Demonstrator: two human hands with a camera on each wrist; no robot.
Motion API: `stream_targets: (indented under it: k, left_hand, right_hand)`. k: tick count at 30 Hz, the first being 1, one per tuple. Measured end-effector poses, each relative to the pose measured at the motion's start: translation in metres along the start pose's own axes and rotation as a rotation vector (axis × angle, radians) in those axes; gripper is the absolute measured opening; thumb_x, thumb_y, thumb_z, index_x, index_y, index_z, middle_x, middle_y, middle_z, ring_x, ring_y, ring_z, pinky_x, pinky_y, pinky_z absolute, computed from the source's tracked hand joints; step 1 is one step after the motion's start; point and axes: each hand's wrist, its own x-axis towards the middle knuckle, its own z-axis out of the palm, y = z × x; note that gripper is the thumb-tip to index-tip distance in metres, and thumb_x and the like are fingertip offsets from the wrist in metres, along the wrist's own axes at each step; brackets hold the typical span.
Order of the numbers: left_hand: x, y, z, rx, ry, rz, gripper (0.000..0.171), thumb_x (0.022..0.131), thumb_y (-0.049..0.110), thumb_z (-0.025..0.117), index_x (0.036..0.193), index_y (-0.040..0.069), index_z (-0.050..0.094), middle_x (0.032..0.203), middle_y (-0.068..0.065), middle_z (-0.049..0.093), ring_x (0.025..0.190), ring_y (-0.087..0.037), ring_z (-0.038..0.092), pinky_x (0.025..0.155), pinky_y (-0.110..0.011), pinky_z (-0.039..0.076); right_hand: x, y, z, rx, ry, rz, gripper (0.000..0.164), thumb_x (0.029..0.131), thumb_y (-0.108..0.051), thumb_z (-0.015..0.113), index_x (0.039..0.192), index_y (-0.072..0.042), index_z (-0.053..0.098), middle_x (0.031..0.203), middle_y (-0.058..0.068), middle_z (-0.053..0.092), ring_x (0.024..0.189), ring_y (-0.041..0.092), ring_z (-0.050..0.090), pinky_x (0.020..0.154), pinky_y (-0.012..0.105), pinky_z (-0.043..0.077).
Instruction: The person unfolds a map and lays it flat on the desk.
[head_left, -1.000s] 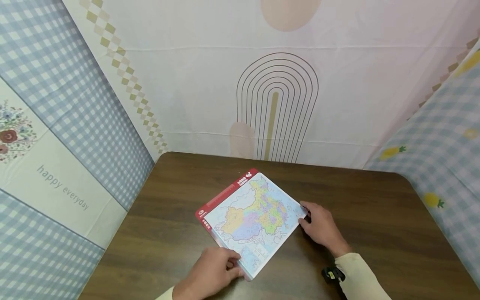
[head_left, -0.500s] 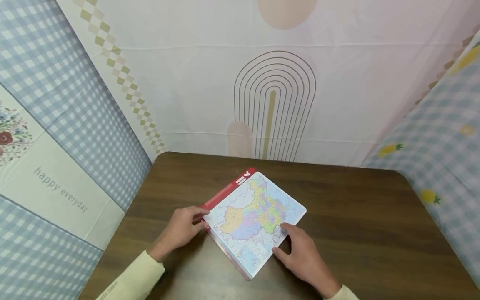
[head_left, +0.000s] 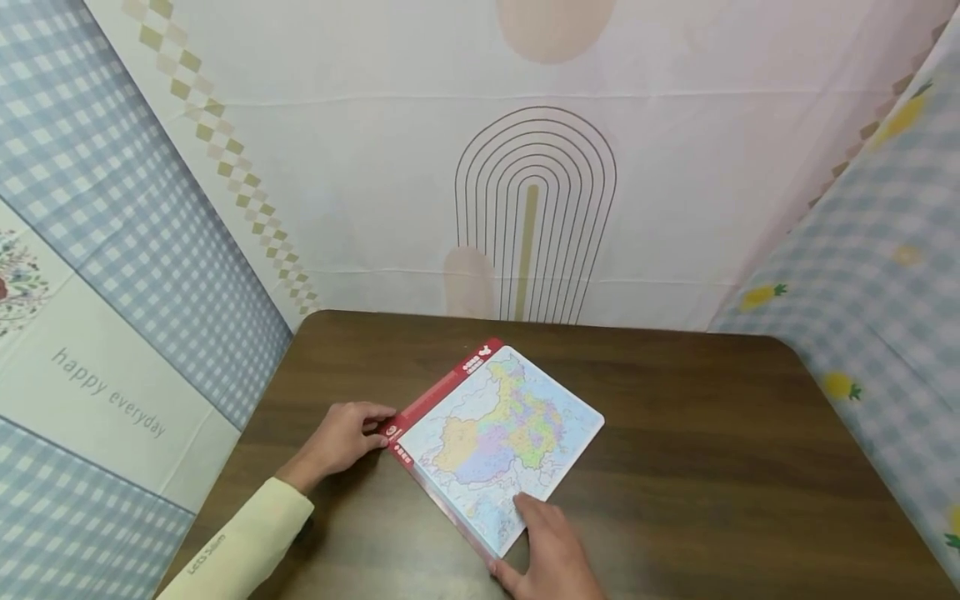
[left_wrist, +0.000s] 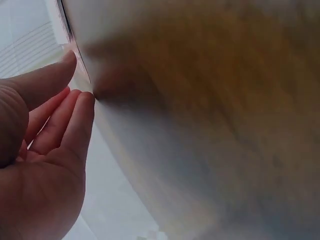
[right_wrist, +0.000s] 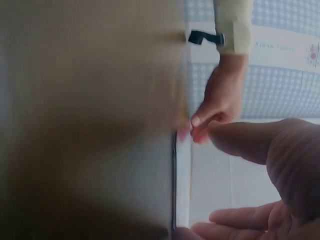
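Note:
A flat rectangular map board (head_left: 480, 433) lies turned at an angle on the brown table. Its face carries a coloured map, and a red band runs along the upper left edge. My left hand (head_left: 341, 442) touches the red left corner, thumb and fingertips on either side of it. In the left wrist view the left hand's (left_wrist: 47, 130) fingers are fairly straight. At the near corner my right hand (head_left: 551, 550) has its thumb by the tip and its fingers against the lower right edge. The right wrist view shows the right hand's (right_wrist: 280, 175) thumb and fingers spread apart.
The wooden table (head_left: 697, 467) reaches back to a pale cloth backdrop (head_left: 360, 183). Checked cloths hang on the left (head_left: 172, 200) and right (head_left: 862, 275) sides. A dark strap (right_wrist: 205, 37) shows at the left wrist.
My left hand has gone from the near corner to the red left corner. My right hand has slid from the right corner towards the near corner. The board stays about where it was.

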Motion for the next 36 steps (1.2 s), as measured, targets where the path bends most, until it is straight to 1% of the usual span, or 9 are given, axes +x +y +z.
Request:
stream_targets:
  k: [4,8,11,15,20,24,30,36]
  left_hand:
    - [0.001,-0.001,0.0,0.011,-0.038,0.035,0.046,0.086,0.006,0.086,0.131,0.005,0.075,0.131,-0.015,0.074,0.119,-0.029,0.071,0.095,-0.04,0.062]
    - [0.002,0.0,-0.001,0.004,-0.072,0.039,0.047,0.087,0.004,0.085,0.133,0.008,0.074,0.134,-0.016,0.073,0.119,-0.027,0.071,0.094,-0.039,0.062]
    - [0.002,0.0,0.0,0.01,-0.076,0.038,0.047,0.087,0.005,0.086,0.132,0.009,0.075,0.133,-0.015,0.073,0.117,-0.024,0.072,0.094,-0.039,0.062]
    - [0.004,0.0,0.0,0.039,-0.076,0.047,0.045,0.087,0.006,0.086,0.131,0.009,0.076,0.128,-0.012,0.076,0.111,-0.021,0.072,0.092,-0.039,0.063]
    - [0.007,0.002,0.0,0.052,-0.088,0.037,0.043,0.087,0.005,0.085,0.129,0.009,0.077,0.125,-0.011,0.077,0.104,-0.016,0.071,0.088,-0.036,0.063]
    - [0.008,0.002,0.0,0.062,-0.094,0.023,0.042,0.086,0.006,0.086,0.127,0.01,0.078,0.123,-0.009,0.078,0.101,-0.014,0.071,0.088,-0.036,0.063]
    - [0.009,0.004,0.001,0.089,-0.098,0.016,0.041,0.085,0.007,0.087,0.125,0.011,0.08,0.12,-0.008,0.079,0.1,-0.016,0.07,0.09,-0.039,0.062]
    - [0.01,0.006,0.0,0.126,-0.107,0.028,0.038,0.085,0.007,0.087,0.123,0.012,0.081,0.119,-0.007,0.079,0.1,-0.017,0.07,0.089,-0.041,0.061]
  right_hand:
    - [-0.005,-0.005,0.009,-0.014,0.044,-0.002,0.085,0.073,-0.038,0.098,0.137,0.005,0.062,0.137,0.019,0.067,0.123,0.037,0.064,0.098,0.055,0.056]
    - [-0.004,-0.007,0.013,-0.041,0.086,0.012,0.086,0.07,-0.032,0.1,0.137,0.006,0.062,0.138,0.02,0.066,0.124,0.037,0.062,0.099,0.055,0.055]
    - [-0.004,-0.007,0.015,-0.045,0.095,0.03,0.087,0.068,-0.029,0.101,0.137,0.008,0.062,0.14,0.021,0.064,0.125,0.038,0.061,0.1,0.055,0.055]
    - [-0.004,-0.007,0.016,-0.026,0.101,0.032,0.087,0.068,-0.026,0.101,0.136,0.01,0.061,0.14,0.023,0.063,0.126,0.04,0.061,0.1,0.056,0.055]
    - [-0.004,-0.007,0.019,-0.026,0.116,0.019,0.087,0.069,-0.025,0.101,0.138,0.01,0.061,0.141,0.023,0.062,0.127,0.04,0.06,0.1,0.055,0.055]
    - [-0.004,-0.006,0.022,-0.049,0.148,-0.012,0.087,0.068,-0.025,0.102,0.137,0.01,0.062,0.14,0.021,0.063,0.125,0.038,0.061,0.099,0.054,0.056]
    - [-0.003,-0.006,0.024,-0.066,0.184,-0.054,0.087,0.066,-0.026,0.103,0.135,0.01,0.063,0.136,0.021,0.065,0.123,0.036,0.062,0.097,0.052,0.057]
    - [-0.003,-0.006,0.024,-0.085,0.172,-0.068,0.086,0.069,-0.028,0.101,0.136,0.009,0.062,0.137,0.02,0.064,0.123,0.036,0.062,0.097,0.051,0.057]
